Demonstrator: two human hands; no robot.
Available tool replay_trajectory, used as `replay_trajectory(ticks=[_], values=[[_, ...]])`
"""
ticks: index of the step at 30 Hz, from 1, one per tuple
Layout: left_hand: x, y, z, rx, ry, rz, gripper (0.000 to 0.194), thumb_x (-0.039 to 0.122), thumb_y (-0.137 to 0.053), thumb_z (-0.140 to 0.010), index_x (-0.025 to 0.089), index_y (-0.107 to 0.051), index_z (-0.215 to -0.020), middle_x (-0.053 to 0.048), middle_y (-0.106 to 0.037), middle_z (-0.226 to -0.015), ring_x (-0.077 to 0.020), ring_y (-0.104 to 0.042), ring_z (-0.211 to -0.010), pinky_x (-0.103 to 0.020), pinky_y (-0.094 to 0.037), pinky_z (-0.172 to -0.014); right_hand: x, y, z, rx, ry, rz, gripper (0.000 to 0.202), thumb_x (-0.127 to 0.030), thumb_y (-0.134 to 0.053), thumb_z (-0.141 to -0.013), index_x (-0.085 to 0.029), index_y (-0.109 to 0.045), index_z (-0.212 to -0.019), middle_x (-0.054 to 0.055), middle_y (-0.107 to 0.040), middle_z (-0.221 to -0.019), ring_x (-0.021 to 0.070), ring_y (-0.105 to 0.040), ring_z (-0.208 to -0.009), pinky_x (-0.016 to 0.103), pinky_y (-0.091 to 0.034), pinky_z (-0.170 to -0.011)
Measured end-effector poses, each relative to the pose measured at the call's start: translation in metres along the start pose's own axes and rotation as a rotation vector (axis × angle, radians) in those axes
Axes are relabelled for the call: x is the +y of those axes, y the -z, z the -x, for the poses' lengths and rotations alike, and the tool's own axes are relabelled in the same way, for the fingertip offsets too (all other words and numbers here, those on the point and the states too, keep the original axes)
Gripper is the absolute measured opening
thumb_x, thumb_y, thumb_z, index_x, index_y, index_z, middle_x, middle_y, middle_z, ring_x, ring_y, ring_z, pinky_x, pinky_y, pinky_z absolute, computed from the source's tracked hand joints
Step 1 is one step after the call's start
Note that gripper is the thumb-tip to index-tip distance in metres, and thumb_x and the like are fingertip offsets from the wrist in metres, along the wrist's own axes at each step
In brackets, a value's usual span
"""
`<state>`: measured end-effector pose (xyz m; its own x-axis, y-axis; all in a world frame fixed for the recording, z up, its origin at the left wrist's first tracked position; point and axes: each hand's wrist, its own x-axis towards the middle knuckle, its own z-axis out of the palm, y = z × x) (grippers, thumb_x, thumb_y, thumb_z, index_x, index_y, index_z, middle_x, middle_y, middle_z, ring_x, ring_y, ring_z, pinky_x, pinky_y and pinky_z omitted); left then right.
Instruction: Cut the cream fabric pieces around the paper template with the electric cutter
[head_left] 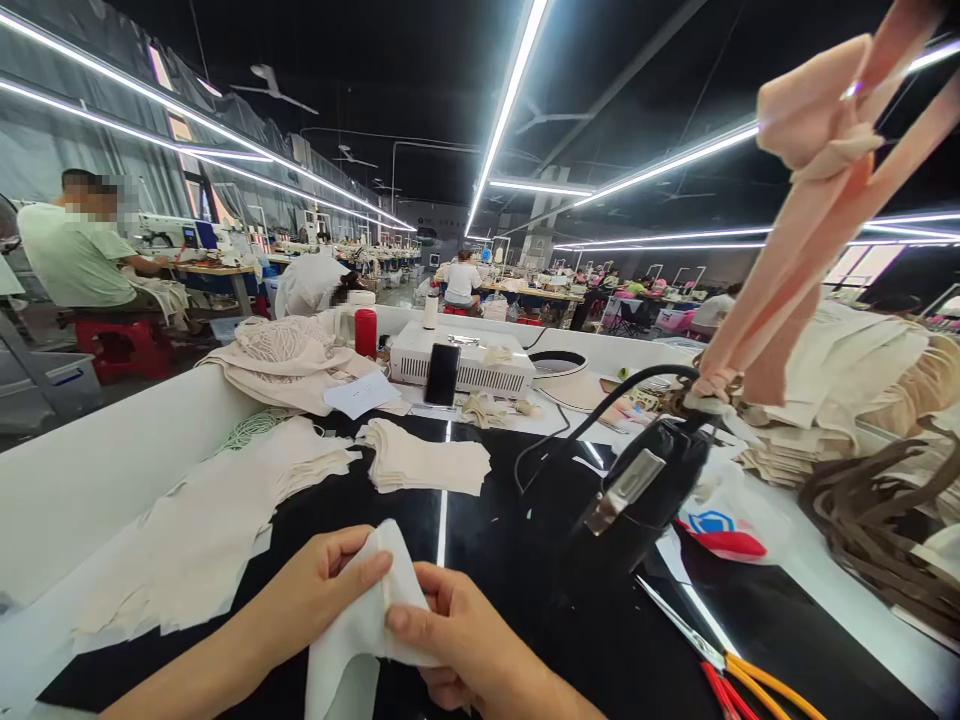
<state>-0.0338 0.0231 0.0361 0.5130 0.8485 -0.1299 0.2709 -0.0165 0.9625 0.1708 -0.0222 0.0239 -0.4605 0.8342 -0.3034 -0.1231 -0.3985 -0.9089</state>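
Observation:
A piece of white fabric (345,640) hangs between my two hands over the black table top. My left hand (330,580) pinches its upper left part, thumb lying on top. From the right, my right hand (457,630) grips the folded edge between thumb and fingers. Beyond the hands lies a small stack of cream fabric pieces (427,458). Left of it, a larger spread of cream cut pieces (195,530) covers the table's left side. To the right stands a black device with a metal plate (630,490), peach fabric strips (795,240) tied above it.
Scissors (712,650) with orange and red handles lie at the right front. A phone (442,375) leans on a white vented box (472,350) at the back. Brown strips (870,500) and stacked fabric (847,400) sit far right. A seated person (82,250) is at the left.

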Motion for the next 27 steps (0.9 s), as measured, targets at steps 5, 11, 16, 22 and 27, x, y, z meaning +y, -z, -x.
replay_trajectory(ticks=[5, 11, 16, 22, 27], values=[[0.002, 0.002, -0.002, 0.043, 0.007, -0.07, 0.063, 0.081, -0.063, -0.085, 0.02, -0.053, -0.074, 0.004, -0.043, -0.067, -0.0125, -0.036, -0.061, -0.023, -0.028, -0.053, 0.003, -0.004, 0.004, -0.027, -0.008, 0.145, 0.057, -0.065, -0.093, -0.062, -0.021, -0.058, -0.062, -0.01, -0.041, -0.045, 0.0037, -0.032, -0.039, 0.024, -0.016, -0.037], [0.011, 0.001, 0.003, 0.065, -0.013, -0.152, 0.062, 0.078, -0.055, -0.089, 0.02, -0.052, -0.07, 0.003, -0.044, -0.068, -0.0135, -0.036, -0.062, -0.024, -0.03, -0.056, 0.005, -0.001, 0.007, -0.092, 0.026, 0.221, 0.046, -0.057, -0.092, -0.069, -0.02, -0.065, -0.069, -0.009, -0.042, -0.054, 0.0054, -0.031, -0.049, 0.025, -0.02, -0.046], [0.017, 0.007, 0.005, 0.081, -0.157, -0.349, 0.055, 0.062, -0.047, -0.102, 0.02, -0.052, -0.068, 0.002, -0.05, -0.067, -0.0143, -0.044, -0.062, -0.025, -0.034, -0.057, 0.003, 0.0, 0.007, -0.155, 0.102, 0.443, 0.048, -0.065, -0.077, -0.083, -0.02, -0.063, -0.073, -0.005, -0.045, -0.066, 0.01, -0.037, -0.061, 0.025, -0.028, -0.055], [0.027, 0.016, 0.01, 0.273, -0.922, -1.045, 0.027, 0.033, -0.046, -0.114, 0.027, -0.072, -0.107, 0.004, -0.061, -0.067, -0.0141, -0.051, -0.057, -0.028, -0.03, -0.053, -0.013, 0.023, -0.003, 0.188, 0.361, 0.815, 0.025, -0.035, -0.055, -0.103, -0.022, -0.074, -0.092, 0.001, -0.067, -0.086, 0.0187, -0.061, -0.082, 0.03, -0.048, -0.078], [-0.004, -0.01, 0.008, 0.156, -1.16, -1.261, 0.036, 0.047, -0.046, -0.115, 0.018, -0.065, -0.121, 0.0, -0.068, -0.084, -0.0182, -0.053, -0.062, -0.033, -0.033, -0.05, -0.011, 0.059, -0.015, 0.437, 0.487, 1.201, 0.039, -0.012, -0.04, -0.103, -0.023, -0.077, -0.113, 0.007, -0.075, -0.099, 0.0244, -0.071, -0.091, 0.037, -0.057, -0.084]])
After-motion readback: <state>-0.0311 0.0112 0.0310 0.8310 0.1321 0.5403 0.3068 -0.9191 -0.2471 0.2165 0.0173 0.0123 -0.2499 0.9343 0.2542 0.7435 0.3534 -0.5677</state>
